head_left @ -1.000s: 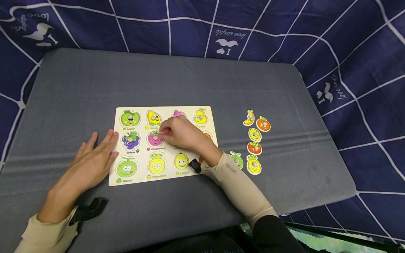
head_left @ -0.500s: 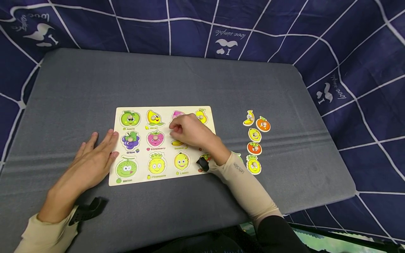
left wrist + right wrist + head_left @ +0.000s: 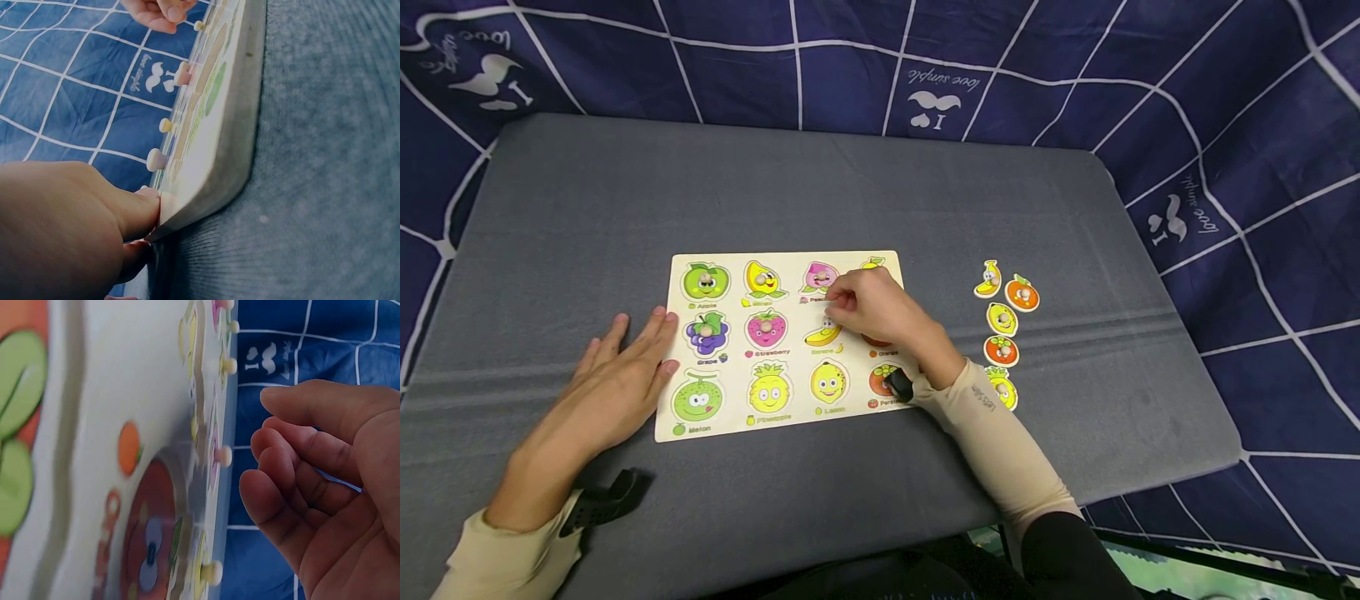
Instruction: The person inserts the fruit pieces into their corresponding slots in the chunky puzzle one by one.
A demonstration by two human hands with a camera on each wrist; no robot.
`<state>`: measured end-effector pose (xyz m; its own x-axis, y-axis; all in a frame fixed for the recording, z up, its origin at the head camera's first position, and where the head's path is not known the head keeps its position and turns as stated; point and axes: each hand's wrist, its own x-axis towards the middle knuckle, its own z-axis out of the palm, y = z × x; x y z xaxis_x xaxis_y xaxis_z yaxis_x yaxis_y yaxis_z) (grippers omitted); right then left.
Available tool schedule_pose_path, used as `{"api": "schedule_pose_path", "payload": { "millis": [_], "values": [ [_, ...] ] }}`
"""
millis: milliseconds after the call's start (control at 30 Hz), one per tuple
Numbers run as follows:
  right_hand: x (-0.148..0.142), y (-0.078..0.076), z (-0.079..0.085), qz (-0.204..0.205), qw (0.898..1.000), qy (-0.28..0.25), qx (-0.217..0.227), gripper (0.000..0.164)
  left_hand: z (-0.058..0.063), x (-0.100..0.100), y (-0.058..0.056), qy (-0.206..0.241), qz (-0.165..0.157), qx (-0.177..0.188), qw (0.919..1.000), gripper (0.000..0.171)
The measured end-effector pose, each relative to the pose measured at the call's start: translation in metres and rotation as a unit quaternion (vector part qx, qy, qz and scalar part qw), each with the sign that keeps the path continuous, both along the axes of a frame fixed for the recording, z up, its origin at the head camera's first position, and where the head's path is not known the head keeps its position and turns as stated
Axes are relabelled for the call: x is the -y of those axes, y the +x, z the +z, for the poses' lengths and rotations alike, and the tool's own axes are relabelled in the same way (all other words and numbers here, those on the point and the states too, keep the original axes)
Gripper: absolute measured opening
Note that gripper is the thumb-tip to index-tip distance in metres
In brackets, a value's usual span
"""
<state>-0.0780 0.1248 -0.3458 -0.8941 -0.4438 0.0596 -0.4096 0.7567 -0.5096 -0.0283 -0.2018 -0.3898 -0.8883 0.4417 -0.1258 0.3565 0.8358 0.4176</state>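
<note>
A wooden fruit puzzle board [image 3: 741, 371] lies on the grey table. Knobbed apple [image 3: 705, 283], mango [image 3: 762, 281], peach [image 3: 820, 279], grape [image 3: 706, 335] and strawberry [image 3: 766, 331] pieces sit in it. My left hand [image 3: 617, 392] rests with spread fingers at the board's left edge; in the left wrist view its thumb touches the board's corner. My right hand [image 3: 883, 308] is over the board's right part, beside the banana picture [image 3: 822, 336], partly covering the pear and orange spots. In the right wrist view, its loosely curled fingers [image 3: 265, 494] hold nothing and are apart from the board.
Right of the board lie loose banana [image 3: 988, 280], orange [image 3: 1022, 294], lemon [image 3: 1002, 319], persimmon [image 3: 1002, 351] and pineapple [image 3: 1002, 387] pieces; the right sleeve partly covers the pineapple. A blue checked curtain [image 3: 850, 92] borders the table's back and sides.
My right hand has moved right, from beside the strawberry piece past the peach, uncovering the peach and banana picture. Its sleeve now hides the loose melon piece. My left hand has stayed put.
</note>
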Motion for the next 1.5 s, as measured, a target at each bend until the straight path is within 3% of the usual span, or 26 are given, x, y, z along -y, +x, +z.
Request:
{"api": "schedule_pose_path", "payload": {
  "millis": [400,700,1500],
  "values": [
    [-0.027,0.0,-0.004,-0.039,0.999,0.012,0.006,0.009,0.001,-0.001,0.001,0.0,0.001,0.001,1.0,0.056],
    [-0.05,0.0,-0.007,-0.066,0.998,-0.01,-0.002,0.006,0.001,0.0,0.001,0.003,0.001,-0.001,1.0,0.056],
    [-0.103,0.005,0.001,-0.151,0.988,-0.017,-0.016,0.008,0.0,0.0,0.001,0.009,-0.004,0.0,1.0,0.056]
  ]
}}
